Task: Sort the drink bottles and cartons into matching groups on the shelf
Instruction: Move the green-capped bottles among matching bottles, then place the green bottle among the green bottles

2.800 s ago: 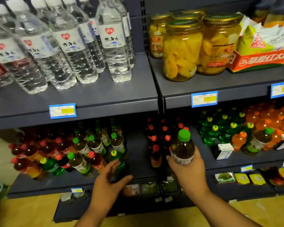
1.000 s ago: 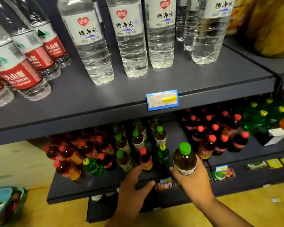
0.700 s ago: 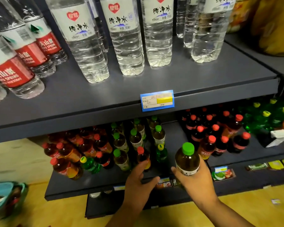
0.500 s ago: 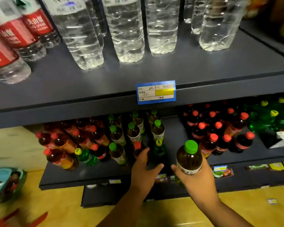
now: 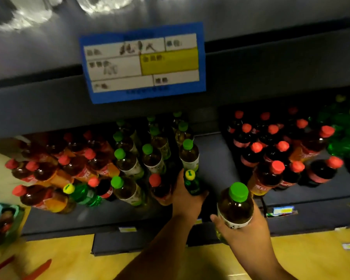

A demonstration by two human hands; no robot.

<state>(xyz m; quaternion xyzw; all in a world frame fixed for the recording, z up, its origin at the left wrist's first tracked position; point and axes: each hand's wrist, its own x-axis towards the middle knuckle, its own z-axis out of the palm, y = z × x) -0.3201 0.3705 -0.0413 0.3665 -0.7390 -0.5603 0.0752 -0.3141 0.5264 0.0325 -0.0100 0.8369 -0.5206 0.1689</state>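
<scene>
Right hand (image 5: 246, 234): wrapped round green-capped tea bottle (image 5: 235, 208), base hidden. Left hand (image 5: 187, 199): grips yellow-capped green bottle (image 5: 192, 183), body mostly covered. Price tag (image 5: 142, 62): print blurred.

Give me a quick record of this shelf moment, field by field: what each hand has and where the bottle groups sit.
Left hand: grips the yellow-capped green bottle on the lower shelf
Right hand: holds the green-capped brown bottle in front of the shelf
Green-capped rows: behind and left of the left hand
Red-capped group: right of the bare gap; more at far left
Price tag: blue, upper shelf edge, text blurred
</scene>
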